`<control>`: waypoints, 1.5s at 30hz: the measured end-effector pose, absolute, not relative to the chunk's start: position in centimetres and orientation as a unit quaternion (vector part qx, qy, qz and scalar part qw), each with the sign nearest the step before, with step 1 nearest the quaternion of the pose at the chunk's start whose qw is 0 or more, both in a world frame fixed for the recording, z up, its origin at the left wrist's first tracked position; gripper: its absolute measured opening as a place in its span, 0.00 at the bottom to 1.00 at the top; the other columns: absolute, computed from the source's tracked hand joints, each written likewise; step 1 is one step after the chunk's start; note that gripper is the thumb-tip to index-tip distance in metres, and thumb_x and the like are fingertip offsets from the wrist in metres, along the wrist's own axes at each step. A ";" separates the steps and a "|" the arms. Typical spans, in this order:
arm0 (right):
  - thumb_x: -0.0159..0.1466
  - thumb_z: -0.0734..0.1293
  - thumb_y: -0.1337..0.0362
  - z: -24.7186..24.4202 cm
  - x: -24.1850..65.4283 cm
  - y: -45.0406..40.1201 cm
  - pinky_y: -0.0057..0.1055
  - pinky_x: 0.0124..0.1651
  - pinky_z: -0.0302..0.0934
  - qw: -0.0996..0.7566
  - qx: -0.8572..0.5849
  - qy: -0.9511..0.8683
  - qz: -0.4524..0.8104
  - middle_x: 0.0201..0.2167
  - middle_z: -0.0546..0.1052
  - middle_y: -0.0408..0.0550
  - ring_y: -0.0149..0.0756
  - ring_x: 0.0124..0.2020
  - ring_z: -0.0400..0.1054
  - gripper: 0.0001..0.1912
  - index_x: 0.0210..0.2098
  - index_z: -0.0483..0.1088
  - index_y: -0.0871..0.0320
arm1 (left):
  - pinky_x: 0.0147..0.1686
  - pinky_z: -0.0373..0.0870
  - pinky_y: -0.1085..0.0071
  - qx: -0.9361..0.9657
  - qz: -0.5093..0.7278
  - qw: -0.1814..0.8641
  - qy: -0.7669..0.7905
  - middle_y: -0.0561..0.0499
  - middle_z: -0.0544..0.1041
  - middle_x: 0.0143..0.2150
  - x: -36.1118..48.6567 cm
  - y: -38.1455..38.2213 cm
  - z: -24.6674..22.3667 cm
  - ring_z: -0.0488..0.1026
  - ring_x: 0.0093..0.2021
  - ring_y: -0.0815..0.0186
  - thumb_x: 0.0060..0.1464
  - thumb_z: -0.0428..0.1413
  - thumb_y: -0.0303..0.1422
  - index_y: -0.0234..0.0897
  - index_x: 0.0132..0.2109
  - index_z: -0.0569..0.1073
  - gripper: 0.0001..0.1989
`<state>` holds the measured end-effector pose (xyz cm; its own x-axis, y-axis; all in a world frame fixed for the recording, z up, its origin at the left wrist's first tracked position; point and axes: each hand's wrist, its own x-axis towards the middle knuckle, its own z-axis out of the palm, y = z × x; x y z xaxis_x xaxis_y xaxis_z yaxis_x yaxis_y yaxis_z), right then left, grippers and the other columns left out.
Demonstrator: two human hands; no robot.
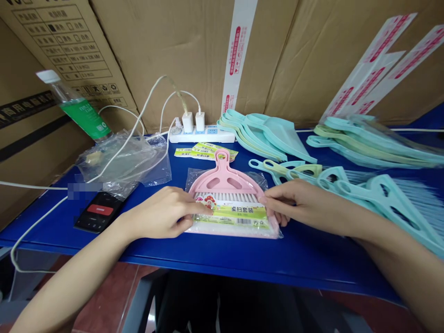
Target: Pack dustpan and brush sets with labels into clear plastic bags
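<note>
A pink dustpan [239, 175] lies flat on the blue table in a clear plastic bag, its handle pointing away from me. A white-bristled brush [227, 198] and a green-and-white printed label [239, 213] show inside the bag. My left hand [166, 212] is at the bag's left edge, index finger stretched over the label, the other fingers curled in and the thumb near the edge. At the opposite edge, my right hand [286, 201] pinches the bagged dustpan between thumb and fingers; some fingertips are hidden beneath its side.
Turquoise dustpans [274, 134] are stacked behind, and brushes [374, 194] lie to the right. Several labels [208, 150] lie before a power strip [211, 134]. Clear bags [128, 157], a phone [100, 210], cables and a bottle [83, 113] occupy the left. Cardboard [194, 55] stands behind.
</note>
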<state>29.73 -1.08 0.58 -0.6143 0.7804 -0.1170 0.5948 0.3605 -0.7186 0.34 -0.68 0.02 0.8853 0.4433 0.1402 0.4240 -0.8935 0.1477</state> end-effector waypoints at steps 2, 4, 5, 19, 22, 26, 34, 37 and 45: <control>0.65 0.60 0.46 0.6 29.8 -1.0 0.27 0.23 0.58 0.122 -0.426 -0.798 0.407 0.16 0.72 0.42 0.31 0.19 0.66 0.25 0.19 0.62 0.54 | 0.33 0.69 0.70 0.971 0.085 0.049 0.220 0.51 0.81 0.33 0.3 -0.7 0.0 0.78 0.30 0.64 0.57 0.46 0.22 0.39 0.51 0.78 0.21; 0.64 0.61 0.43 0.5 29.9 -0.9 0.28 0.23 0.59 0.122 -0.431 -0.782 0.434 0.16 0.72 0.42 0.31 0.19 0.67 0.25 0.20 0.63 0.54 | 0.32 0.69 0.69 0.972 0.087 0.044 0.215 0.51 0.81 0.32 0.3 -0.8 0.0 0.77 0.29 0.64 0.57 0.46 0.22 0.38 0.51 0.77 0.21; 0.64 0.62 0.42 0.5 29.9 -0.9 0.28 0.23 0.59 0.122 -0.433 -0.776 0.443 0.16 0.72 0.42 0.31 0.19 0.67 0.25 0.20 0.63 0.54 | 0.32 0.69 0.69 0.972 0.088 0.042 0.212 0.51 0.81 0.32 0.3 -0.8 0.0 0.78 0.29 0.63 0.56 0.46 0.22 0.37 0.51 0.77 0.21; 0.65 0.60 0.41 0.7 30.5 -0.9 0.28 0.24 0.56 0.098 -0.416 -0.792 0.436 0.18 0.69 0.41 0.30 0.20 0.63 0.26 0.21 0.64 0.54 | 0.32 0.69 0.68 0.970 0.102 -0.032 0.217 0.53 0.80 0.30 0.2 -0.6 -0.1 0.76 0.28 0.65 0.61 0.46 0.24 0.39 0.45 0.77 0.16; 0.64 0.60 0.41 0.7 30.5 -0.9 0.28 0.24 0.56 0.100 -0.419 -0.795 0.428 0.17 0.68 0.41 0.30 0.20 0.63 0.27 0.21 0.63 0.54 | 0.31 0.67 0.68 0.970 0.108 -0.050 0.210 0.53 0.79 0.29 0.3 -0.6 -0.1 0.75 0.27 0.65 0.64 0.45 0.25 0.38 0.44 0.76 0.15; 0.64 0.59 0.39 0.9 30.4 -0.9 0.29 0.24 0.55 0.102 -0.424 -0.794 0.424 0.17 0.68 0.41 0.31 0.20 0.63 0.27 0.21 0.63 0.54 | 0.31 0.66 0.68 0.971 0.109 -0.059 0.203 0.52 0.80 0.31 0.3 -0.5 -0.2 0.76 0.28 0.65 0.66 0.44 0.27 0.37 0.43 0.76 0.15; 0.63 0.62 0.39 1.1 30.2 -0.9 0.29 0.23 0.56 0.147 -0.443 -0.793 0.392 0.16 0.69 0.42 0.30 0.19 0.63 0.27 0.20 0.63 0.53 | 0.29 0.65 0.68 0.971 0.107 -0.078 0.200 0.52 0.77 0.28 0.4 -0.5 0.0 0.73 0.26 0.66 0.68 0.42 0.27 0.36 0.40 0.75 0.16; 0.62 0.63 0.38 1.0 30.2 -0.9 0.29 0.22 0.56 0.155 -0.452 -0.784 0.396 0.15 0.70 0.42 0.31 0.18 0.63 0.28 0.19 0.61 0.53 | 0.29 0.65 0.68 0.971 0.107 -0.079 0.197 0.53 0.77 0.28 0.3 -0.6 -0.1 0.74 0.26 0.66 0.68 0.42 0.28 0.36 0.39 0.75 0.17; 0.62 0.64 0.39 1.2 30.1 -1.1 0.27 0.21 0.55 0.190 -0.450 -0.780 0.391 0.14 0.71 0.41 0.30 0.17 0.64 0.28 0.18 0.61 0.53 | 0.31 0.67 0.69 0.969 0.137 -0.109 0.174 0.53 0.80 0.32 0.3 -0.5 -0.1 0.75 0.29 0.68 0.70 0.42 0.27 0.36 0.42 0.74 0.16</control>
